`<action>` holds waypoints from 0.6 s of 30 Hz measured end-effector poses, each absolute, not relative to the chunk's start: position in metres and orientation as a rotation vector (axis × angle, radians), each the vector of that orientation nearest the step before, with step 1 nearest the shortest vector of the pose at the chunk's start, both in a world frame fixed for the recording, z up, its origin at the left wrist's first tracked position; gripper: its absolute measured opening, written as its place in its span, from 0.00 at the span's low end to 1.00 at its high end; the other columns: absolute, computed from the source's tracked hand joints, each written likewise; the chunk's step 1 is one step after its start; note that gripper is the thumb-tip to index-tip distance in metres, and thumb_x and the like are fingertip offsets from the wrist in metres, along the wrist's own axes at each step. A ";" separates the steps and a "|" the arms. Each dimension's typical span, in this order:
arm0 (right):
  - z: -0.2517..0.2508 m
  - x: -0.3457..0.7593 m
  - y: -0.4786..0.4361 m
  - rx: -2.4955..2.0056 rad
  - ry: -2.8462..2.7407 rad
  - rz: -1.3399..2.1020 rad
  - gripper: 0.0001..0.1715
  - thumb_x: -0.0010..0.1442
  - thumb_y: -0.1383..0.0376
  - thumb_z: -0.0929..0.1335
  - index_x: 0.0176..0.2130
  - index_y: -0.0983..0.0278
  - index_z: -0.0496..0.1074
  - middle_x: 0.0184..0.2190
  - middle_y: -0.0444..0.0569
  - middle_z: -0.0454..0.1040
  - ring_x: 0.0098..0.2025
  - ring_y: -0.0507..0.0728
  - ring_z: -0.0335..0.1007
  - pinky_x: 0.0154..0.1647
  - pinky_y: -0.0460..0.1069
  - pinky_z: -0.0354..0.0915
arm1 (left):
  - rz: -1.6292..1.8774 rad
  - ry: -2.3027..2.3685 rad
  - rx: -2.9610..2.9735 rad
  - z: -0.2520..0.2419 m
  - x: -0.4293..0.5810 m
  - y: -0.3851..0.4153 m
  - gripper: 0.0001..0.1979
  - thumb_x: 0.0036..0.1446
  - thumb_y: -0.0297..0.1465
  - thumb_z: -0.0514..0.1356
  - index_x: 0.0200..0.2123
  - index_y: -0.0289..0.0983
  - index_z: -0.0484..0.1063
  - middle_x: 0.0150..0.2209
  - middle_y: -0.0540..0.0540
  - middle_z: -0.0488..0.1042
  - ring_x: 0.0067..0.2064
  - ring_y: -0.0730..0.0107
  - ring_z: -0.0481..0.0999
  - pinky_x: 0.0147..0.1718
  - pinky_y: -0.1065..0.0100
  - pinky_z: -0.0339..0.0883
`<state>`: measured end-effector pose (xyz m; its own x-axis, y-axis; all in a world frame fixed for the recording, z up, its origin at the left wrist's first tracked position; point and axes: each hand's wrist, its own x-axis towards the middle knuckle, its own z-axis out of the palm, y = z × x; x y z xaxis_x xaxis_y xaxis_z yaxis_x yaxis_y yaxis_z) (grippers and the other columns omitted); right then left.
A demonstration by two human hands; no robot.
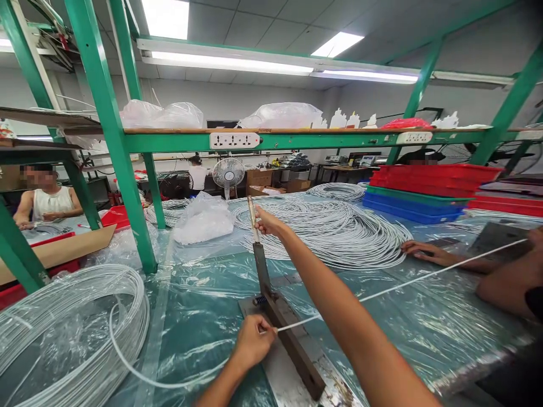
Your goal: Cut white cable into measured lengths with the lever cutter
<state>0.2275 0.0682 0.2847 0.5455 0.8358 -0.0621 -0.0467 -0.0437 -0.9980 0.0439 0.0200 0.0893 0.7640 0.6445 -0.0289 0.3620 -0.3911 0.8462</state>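
Note:
Low in the middle, my left hand [254, 341] pinches a white cable [297, 324] beside the metal bar of a lever tool [292, 350]. The cable runs right, passing behind my right forearm, up to a co-worker's arm at the right edge. My right hand [266, 220] is closed around the raised, tape-wrapped handle [253, 223] of the tool. From my left hand the cable also trails left toward a large white coil [127, 305]. The tool's metal base plate [271, 373] lies on the plastic-covered green table [199, 282].
Large cable coils [339, 226] lie behind the tool, with a co-worker's hand [428, 252] touching their right side. Red and blue trays [416, 206] are stacked at the back right. A green post [114, 152] stands left, near a plastic bag [203, 217]. Another person sits far left.

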 end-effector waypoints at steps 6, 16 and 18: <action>0.299 0.225 0.020 -1.477 -0.683 0.893 0.28 0.64 0.48 0.50 0.38 0.66 0.63 0.19 0.44 0.68 0.17 0.46 0.61 0.17 0.40 0.60 | 0.457 0.925 1.948 0.086 0.057 0.015 0.13 0.47 0.38 0.61 0.19 0.36 0.66 0.18 0.53 0.65 0.24 0.72 0.64 0.22 0.72 0.49; 0.249 0.183 -0.166 -1.526 -0.720 1.237 0.19 0.56 0.52 0.67 0.41 0.61 0.61 0.21 0.46 0.74 0.16 0.50 0.68 0.14 0.40 0.62 | 0.488 1.010 1.990 0.100 0.053 0.007 0.10 0.46 0.35 0.61 0.19 0.38 0.65 0.18 0.54 0.63 0.24 0.72 0.63 0.23 0.72 0.45; 0.230 0.165 -0.188 -1.608 -0.630 1.233 0.36 0.51 0.52 0.69 0.54 0.60 0.55 0.24 0.47 0.74 0.17 0.51 0.69 0.15 0.41 0.63 | 0.500 1.008 2.010 0.101 0.053 0.007 0.10 0.46 0.34 0.61 0.19 0.38 0.65 0.19 0.54 0.64 0.25 0.72 0.64 0.24 0.71 0.45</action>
<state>0.1650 -0.1884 0.2305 0.3515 0.8378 -0.4179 -0.1523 -0.3892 -0.9085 0.0526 0.0069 0.1008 0.6017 0.7986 -0.0089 0.4760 -0.3496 0.8070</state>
